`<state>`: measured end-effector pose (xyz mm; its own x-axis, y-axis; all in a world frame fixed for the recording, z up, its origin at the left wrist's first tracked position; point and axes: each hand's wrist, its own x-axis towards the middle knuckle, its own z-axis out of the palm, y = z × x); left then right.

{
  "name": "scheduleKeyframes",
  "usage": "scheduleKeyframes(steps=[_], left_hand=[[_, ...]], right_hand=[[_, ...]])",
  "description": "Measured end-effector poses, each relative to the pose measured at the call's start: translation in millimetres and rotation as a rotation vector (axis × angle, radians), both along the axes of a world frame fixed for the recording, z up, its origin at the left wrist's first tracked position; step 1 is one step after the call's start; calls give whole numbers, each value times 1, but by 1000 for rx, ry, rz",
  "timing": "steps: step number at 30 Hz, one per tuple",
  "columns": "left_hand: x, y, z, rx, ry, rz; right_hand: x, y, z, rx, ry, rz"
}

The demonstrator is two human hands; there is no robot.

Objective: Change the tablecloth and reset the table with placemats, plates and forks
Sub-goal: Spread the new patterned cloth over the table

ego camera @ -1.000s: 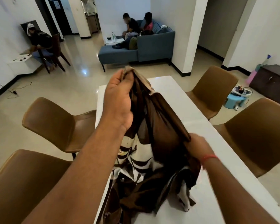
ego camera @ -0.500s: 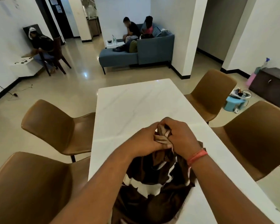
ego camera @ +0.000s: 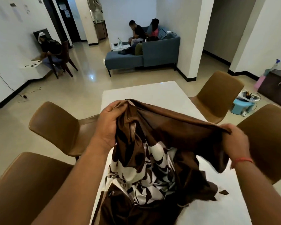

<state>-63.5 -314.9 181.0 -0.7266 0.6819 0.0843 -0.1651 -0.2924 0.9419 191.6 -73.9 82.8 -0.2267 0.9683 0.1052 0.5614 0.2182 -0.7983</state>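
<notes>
the white table [ego camera: 152,91] runs away from the camera in the middle of the view, and its far end is bare. four brown chairs stand around it: two chairs on the left side [ego camera: 58,124] and two chairs on the right side [ego camera: 221,91], all close to the table edges.

the tablecloth [ego camera: 152,159] is above the near part of the table. it is dark brown, with a part in white and brown pattern. its upper edge is lifted and stretched between the two hands, and it goes down a little from the left to the right. below this edge the cloth hangs in loose folds, and the lower part lies bunched on the table top, close to the person. one small corner of it rests on the table at the right.

the left hand [ego camera: 109,125] holds the upper left end of the cloth. the fingers are curled around a gathered bunch of the fabric, and the cloth falls directly under this hand. the right hand [ego camera: 235,140] holds the other end of the same edge, lower and more to the right, with the fingers closed on the fold. a red thread [ego camera: 243,159] is around the right wrist.
</notes>
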Motion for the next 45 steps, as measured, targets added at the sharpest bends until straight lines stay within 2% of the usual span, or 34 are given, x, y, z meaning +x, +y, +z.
scheduleKeyframes(steps=[2,3,4,6,8,10,14,17,19,21,25,27,30,32,35,37,40,42,45], left_hand=[[-8,1,-6,-287,297,72],[-7,4,-10,-421,455,55],[-3,6,-12,-517,577,9],[9,14,-18,-585,689,-72],[10,17,-23,-618,754,-34],[-9,7,-30,-678,738,137],[-60,-37,-50,-810,575,499],[-68,-49,-68,-857,492,669],[-62,-46,-76,-859,424,709],[-57,-39,-84,-867,409,605],[-34,-21,-84,-1009,595,101],[-19,-11,-79,-990,711,-66],[10,8,-69,-889,779,-276],[22,19,-65,-850,797,-315],[14,20,-61,-821,813,-131],[11,15,-57,-780,789,-89],[41,27,-53,-696,666,-422],[65,37,-61,-729,738,-557],[57,33,-63,-757,753,-473]], right_hand=[[-4,-8,28,58,228,-21],[-12,-18,44,88,230,109],[-22,-32,58,105,154,301],[-40,-53,74,136,-63,619],[-48,-52,78,201,-199,700],[-40,-30,76,216,-295,615],[16,32,54,136,-492,261],[48,55,18,64,-515,66],[52,52,-1,-12,-444,13],[48,42,-10,-114,-313,-6],[20,11,0,-288,-157,206],[2,-15,9,-281,-156,362],[-23,-50,21,-205,-198,516],[-32,-59,26,-225,-185,558],[-32,-50,35,-235,-208,569],[-30,-45,39,-370,-122,594],[-43,-55,42,-543,86,714],[-54,-65,41,-420,87,808],[-58,-62,45,-36,-211,857]])
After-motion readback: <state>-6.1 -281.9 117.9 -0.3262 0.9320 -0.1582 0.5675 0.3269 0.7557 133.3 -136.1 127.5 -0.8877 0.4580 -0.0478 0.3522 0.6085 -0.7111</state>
